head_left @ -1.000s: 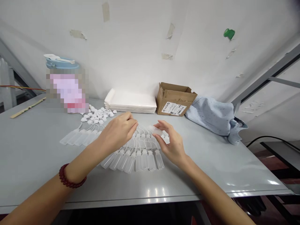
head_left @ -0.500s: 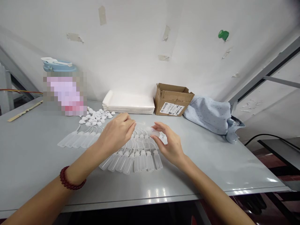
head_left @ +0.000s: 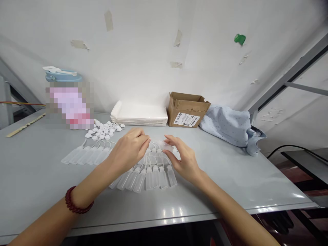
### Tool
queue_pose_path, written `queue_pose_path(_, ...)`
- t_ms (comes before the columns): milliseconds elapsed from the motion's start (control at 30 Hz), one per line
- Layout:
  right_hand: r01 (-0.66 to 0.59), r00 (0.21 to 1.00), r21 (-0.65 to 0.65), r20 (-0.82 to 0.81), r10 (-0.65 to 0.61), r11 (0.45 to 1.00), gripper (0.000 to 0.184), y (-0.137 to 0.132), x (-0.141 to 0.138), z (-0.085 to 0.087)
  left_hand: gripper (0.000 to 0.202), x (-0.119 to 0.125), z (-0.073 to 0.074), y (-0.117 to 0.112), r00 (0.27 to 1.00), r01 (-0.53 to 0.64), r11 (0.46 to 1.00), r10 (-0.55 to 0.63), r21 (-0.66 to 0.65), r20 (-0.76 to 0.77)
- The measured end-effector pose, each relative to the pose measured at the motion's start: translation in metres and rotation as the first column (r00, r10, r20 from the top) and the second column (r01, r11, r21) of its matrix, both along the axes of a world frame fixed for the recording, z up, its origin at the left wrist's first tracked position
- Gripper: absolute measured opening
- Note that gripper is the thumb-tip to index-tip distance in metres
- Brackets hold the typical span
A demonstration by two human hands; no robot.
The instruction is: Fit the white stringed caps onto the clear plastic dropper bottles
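My right hand (head_left: 185, 158) pinches a small clear plastic bottle (head_left: 166, 146) held sideways above the table. My left hand (head_left: 128, 149), fingers pressed together, meets the bottle's left end; what it pinches there is too small to make out. Below both hands a fanned row of several small clear bottles (head_left: 148, 176) with tethered white caps lies on the grey table (head_left: 46, 177). A second row of bottles (head_left: 85, 155) lies to the left, and a heap of loose white caps (head_left: 104, 129) sits behind it.
Against the wall stand a stack of white sheets (head_left: 139, 114), an open cardboard box (head_left: 187, 109) and a crumpled light-blue cloth (head_left: 229, 126). A blue-lidded container (head_left: 61, 73) is at the far left. The table's front edge runs just below my forearms.
Both hands have stayed together over the bottle row; they sit slightly closer to each other now. The view has shifted a little.
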State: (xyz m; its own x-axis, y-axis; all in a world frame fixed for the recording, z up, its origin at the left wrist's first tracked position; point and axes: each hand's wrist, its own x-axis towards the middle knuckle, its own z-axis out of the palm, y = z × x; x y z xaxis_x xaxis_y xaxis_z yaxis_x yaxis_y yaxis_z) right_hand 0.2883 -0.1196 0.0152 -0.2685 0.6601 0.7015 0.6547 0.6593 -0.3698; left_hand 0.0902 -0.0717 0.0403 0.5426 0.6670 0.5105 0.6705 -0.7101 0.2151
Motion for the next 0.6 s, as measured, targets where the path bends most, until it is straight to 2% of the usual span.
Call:
queue_pose_path(167, -0.048, 0.999, 0.004, 0.007, 0.048, 0.999, 0.049, 0.0004, -0.0010, 0.0006, 0.027, 0.0012, -0.0003, -0.0019, 0.999, 0.035, 0.998, -0.035, 0.055, -0.002)
queue_pose_path(433, -0.052, 0.998, -0.074, -0.040, 0.049, 0.996, 0.031, -0.0004, -0.0013, 0.0027, 0.022, 0.0034, 0.0013, -0.0056, 0.999, 0.031, 0.992, -0.028, 0.122, -0.029)
queue_pose_path(500, -0.047, 0.994, -0.134, -0.102, 0.033, 0.990, 0.029, -0.0012, -0.0017, 0.0049, 0.020, 0.0036, 0.0030, -0.0064, 1.000, 0.006, 0.984, -0.003, 0.178, -0.017)
queue_pose_path(600, -0.079, 0.964, -0.296, -0.266, -0.003, 0.952, 0.024, -0.0023, -0.0024, 0.0087, 0.031, 0.0048, 0.0062, -0.0090, 1.000, 0.006, 0.949, -0.004, 0.314, -0.007)
